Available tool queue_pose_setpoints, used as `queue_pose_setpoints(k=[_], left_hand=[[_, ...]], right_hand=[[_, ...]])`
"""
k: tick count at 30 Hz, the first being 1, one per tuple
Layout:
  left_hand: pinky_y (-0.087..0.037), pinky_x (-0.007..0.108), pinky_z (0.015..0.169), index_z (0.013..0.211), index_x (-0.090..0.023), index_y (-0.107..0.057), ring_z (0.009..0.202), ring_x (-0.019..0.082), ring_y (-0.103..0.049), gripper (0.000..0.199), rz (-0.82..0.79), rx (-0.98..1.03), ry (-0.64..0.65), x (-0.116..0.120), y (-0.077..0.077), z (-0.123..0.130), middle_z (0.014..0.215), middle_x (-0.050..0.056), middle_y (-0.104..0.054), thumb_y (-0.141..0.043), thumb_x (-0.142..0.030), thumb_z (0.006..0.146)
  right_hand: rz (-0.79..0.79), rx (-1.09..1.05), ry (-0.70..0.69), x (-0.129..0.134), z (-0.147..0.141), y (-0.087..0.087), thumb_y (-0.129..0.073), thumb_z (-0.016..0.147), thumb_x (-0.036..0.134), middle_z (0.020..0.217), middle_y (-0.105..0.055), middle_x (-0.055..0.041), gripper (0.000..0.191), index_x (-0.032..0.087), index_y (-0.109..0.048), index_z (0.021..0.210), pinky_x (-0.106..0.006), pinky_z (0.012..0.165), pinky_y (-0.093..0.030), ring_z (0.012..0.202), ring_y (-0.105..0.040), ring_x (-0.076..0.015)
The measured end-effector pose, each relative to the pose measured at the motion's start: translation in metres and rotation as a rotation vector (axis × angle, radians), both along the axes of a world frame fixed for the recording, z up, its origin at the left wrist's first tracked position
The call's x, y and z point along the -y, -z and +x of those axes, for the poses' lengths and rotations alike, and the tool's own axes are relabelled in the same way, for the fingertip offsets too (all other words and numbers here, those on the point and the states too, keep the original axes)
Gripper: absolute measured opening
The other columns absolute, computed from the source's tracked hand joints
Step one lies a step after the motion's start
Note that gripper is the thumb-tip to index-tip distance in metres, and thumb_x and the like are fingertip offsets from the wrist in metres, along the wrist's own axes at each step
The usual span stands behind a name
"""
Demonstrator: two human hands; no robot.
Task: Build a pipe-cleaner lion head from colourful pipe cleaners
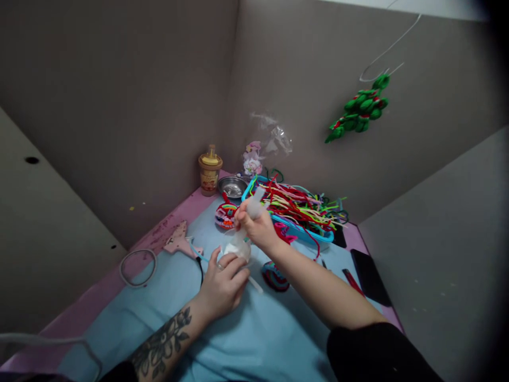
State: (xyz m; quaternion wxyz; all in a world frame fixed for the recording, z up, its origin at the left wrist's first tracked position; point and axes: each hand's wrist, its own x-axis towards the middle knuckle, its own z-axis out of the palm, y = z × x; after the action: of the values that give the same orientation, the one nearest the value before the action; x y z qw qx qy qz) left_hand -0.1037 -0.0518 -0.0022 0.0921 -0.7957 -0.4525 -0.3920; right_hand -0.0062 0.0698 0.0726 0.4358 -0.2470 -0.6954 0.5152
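One blue cloth point(242, 342) spreads beneath one tray point(293, 228) heaped with cords point(302, 204) too many to count. Nearer, the right hand point(259, 228), forearm slanting inward, grips one tilted translucent tube point(255, 208), lower end pointing leftward to one whitish ball point(236, 249), which the left hand point(225, 281) holds, fingers curled.

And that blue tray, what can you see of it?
The tray is bright blue, plastic-looking and longer than wide, with a raised rim. It stands upright toward the far side of the table, beyond the right hand, which hides part of it; a metal-looking bowl is near its left end. Fuzzy strands in red, cream and yellow-green heap above it.
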Motion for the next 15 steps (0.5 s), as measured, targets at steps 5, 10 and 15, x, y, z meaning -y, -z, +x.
queue_pose_setpoints(k=[5,10,15], left_hand=[[-0.025,0.05,0.104,0.087,-0.022,-0.066,0.104,0.023,-0.054,0.016,-0.027,-0.011,-0.009,-0.001,0.0,-0.001,0.104,0.007,-0.065,-0.054,-0.017,0.078],[-0.03,0.053,0.102,0.087,-0.023,-0.066,0.12,0.027,-0.045,0.016,-0.008,0.028,-0.018,0.0,0.0,-0.002,0.121,0.01,-0.058,-0.053,-0.017,0.078],[-0.027,0.056,0.105,0.087,-0.023,-0.065,0.123,0.027,-0.042,0.016,0.095,0.064,0.0,0.002,-0.003,-0.002,0.122,0.009,-0.057,-0.054,-0.015,0.078]], right_hand=[[0.176,0.479,0.074,-0.012,0.009,0.013,-0.066,0.074,0.044,0.078,-0.058,-0.0021,0.027,0.018,-0.06,0.074,-0.031,0.079,-0.043,0.083,-0.052,-0.0169],[-0.022,0.428,-0.031,0.0,0.034,0.013,-0.061,0.078,0.041,0.095,-0.063,-0.0033,0.037,0.019,-0.06,0.108,-0.031,0.081,-0.045,0.089,-0.058,-0.0182],[-0.053,0.701,0.039,0.01,0.043,0.02,-0.065,0.073,0.032,0.082,-0.065,-0.0041,0.026,0.015,-0.066,0.094,-0.028,0.069,-0.045,0.076,-0.058,-0.0176]])
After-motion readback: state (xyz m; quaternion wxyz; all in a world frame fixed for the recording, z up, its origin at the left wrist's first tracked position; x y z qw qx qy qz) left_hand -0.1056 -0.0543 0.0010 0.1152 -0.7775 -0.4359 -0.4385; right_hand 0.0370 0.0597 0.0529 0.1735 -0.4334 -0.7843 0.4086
